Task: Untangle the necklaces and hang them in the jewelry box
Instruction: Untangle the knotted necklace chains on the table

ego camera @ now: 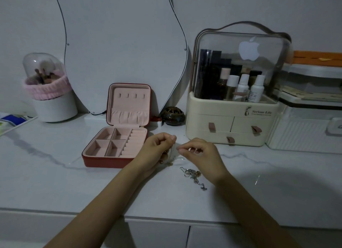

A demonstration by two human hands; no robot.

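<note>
We hold both forearms forward, left hand (157, 149) and right hand (199, 151) close together, each grip pinched, fingers curled.

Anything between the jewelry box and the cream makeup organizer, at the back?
Head view: a small dark round pot sits between the jewelry box and the makeup organizer, at the mirror's foot.

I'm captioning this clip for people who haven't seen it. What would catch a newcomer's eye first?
Two hands meet at the centre, the left hand and right hand pinching a thin chain above the marble table. Just left stands the open red jewelry box, its pink lid hooks bare. A tangled heap of necklaces lies below the right hand.
</note>
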